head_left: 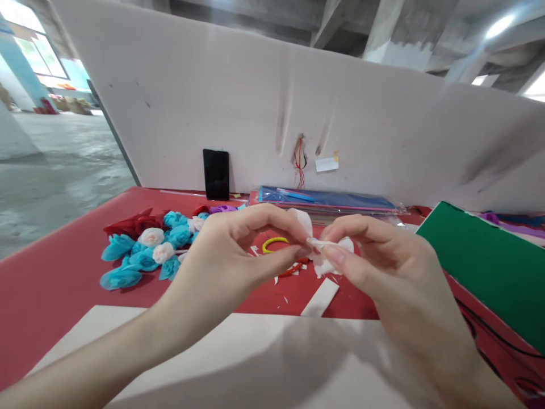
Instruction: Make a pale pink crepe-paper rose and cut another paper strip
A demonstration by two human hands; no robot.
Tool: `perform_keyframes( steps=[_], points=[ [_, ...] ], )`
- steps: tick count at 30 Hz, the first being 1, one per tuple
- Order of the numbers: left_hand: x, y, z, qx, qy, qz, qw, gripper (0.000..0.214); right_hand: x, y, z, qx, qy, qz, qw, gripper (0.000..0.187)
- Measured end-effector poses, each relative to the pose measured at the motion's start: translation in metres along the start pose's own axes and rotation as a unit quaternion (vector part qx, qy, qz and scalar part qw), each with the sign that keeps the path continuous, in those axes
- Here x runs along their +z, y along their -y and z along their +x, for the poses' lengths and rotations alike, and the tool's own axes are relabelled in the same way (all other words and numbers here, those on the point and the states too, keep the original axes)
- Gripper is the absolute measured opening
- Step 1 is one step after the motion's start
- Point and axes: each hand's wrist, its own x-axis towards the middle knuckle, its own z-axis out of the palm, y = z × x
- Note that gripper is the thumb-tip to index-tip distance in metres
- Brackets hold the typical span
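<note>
Both hands are raised over the table, fingertips nearly meeting around a thin piece of white crepe paper (326, 245). My left hand (251, 250) pinches its twisted end between thumb and forefinger. On the other side my right hand (383, 261) grips the same paper, also thumb against fingers. Loose white petals of it spread above and below the fingertips. Behind the hands lie scissors with a yellow handle loop (275, 245), partly hidden. A white paper strip (321, 297) rests on the red tabletop below, among small white scraps.
Blue, white and red paper flowers (145, 250) are heaped at the left. A black phone (216, 174) leans on the white partition (204, 91). Plastic-wrapped blue sheets (340, 200) lie at the back, a green board (485, 267) at the right. A large white sheet (238, 363) covers the front.
</note>
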Motion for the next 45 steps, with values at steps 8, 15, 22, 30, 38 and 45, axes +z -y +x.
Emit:
perform_keyframes(
  steps=[8, 15, 22, 30, 38, 45],
  points=[
    [-0.0081, 0.0023, -0.0024, 0.01, 0.025, 0.103, 0.994, 0.012, -0.0008, 0.0016, -0.0009, -0.008, 0.0, -0.059, 0.998, 0.007],
    [-0.0063, 0.0041, 0.0021, -0.02, 0.031, 0.034, 0.999, 0.009, -0.0068, 0.0018, -0.0003, -0.001, 0.018, -0.068, 0.998, 0.002],
    [-0.0064, 0.0049, -0.0006, -0.016, 0.04, 0.02, 0.999, 0.012, -0.0089, 0.003, 0.0012, 0.032, 0.028, -0.054, 0.998, 0.004],
    [-0.0056, 0.0057, -0.0003, -0.005, 0.02, 0.06, 0.998, 0.014, -0.0077, 0.0027, 0.0015, 0.035, 0.06, -0.042, 0.997, 0.006],
    [-0.0042, 0.002, 0.0004, -0.005, 0.04, 0.069, 0.997, 0.018, -0.0067, 0.0009, 0.0031, 0.044, 0.068, -0.046, 0.996, 0.004],
    [-0.0061, 0.0026, -0.0024, 0.021, 0.063, 0.083, 0.994, 0.031, -0.0059, 0.0015, 0.0039, 0.053, 0.064, -0.06, 0.995, 0.002]
  ],
)
